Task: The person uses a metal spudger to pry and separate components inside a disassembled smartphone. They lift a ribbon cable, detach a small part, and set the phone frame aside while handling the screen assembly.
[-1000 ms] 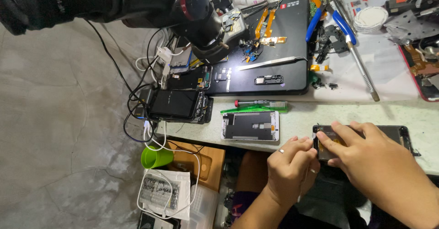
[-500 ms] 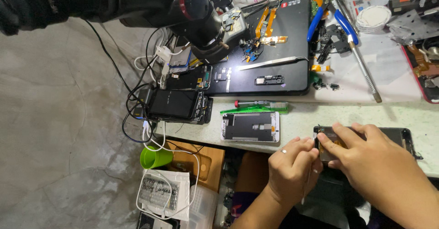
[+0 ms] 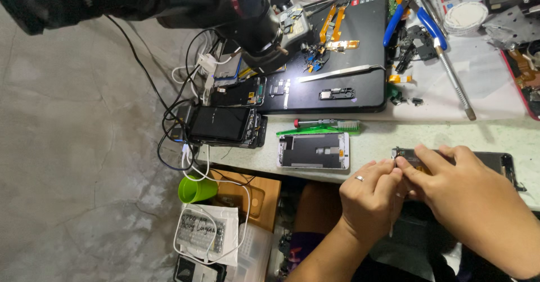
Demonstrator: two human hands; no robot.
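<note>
Fingers (image 3: 394, 172) of two hands pinch one opened phone (image 3: 495, 161); another phone frame (image 3: 313, 151) nearby.

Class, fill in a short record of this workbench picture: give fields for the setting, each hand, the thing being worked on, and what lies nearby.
Setting: cluttered repair bench seen from above
Left hand: fingers pinched at the end of an opened phone, ring on one finger
Right hand: resting on the same phone, fingertips meeting the left hand's
Beside the hands: white phone frame, face open
Further back: black mat with tweezers and small parts; blue-handled pliers
Left edge: dark phone with cables
Below bench: green cup
</note>
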